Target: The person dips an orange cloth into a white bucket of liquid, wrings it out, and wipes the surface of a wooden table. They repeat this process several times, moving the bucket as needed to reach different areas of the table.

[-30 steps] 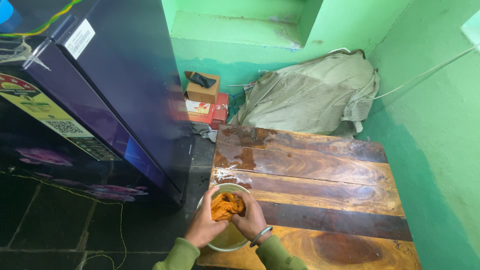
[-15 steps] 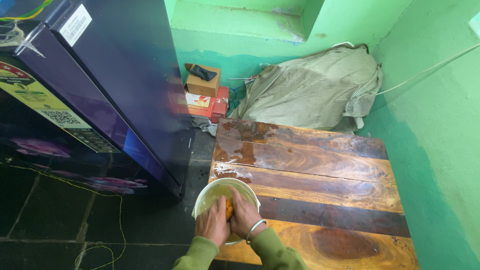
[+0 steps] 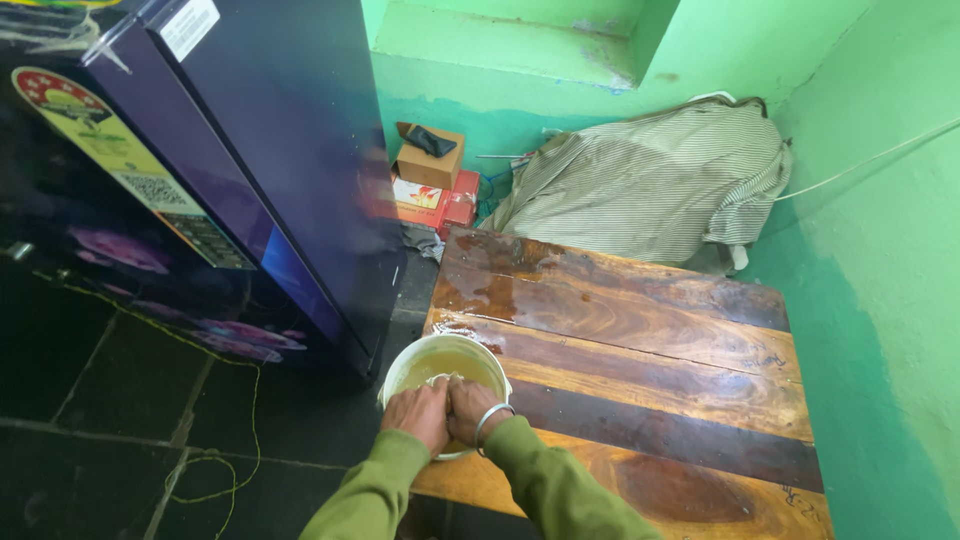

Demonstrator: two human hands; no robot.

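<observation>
Head view: cloth hidden under hands [image 3: 440,412]

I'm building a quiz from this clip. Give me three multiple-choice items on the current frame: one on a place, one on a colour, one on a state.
1. Where are both hands?
A in the bowl
B on the striped cloth
C on the fridge

2. The sleeves are
A red
B olive green
C white

3. The wooden table is
A wet
B covered by paper
C broken in two

A: left hand and right hand dip into the bowl.
B: sleeves look olive green.
A: the wooden table glistens with water.
</observation>
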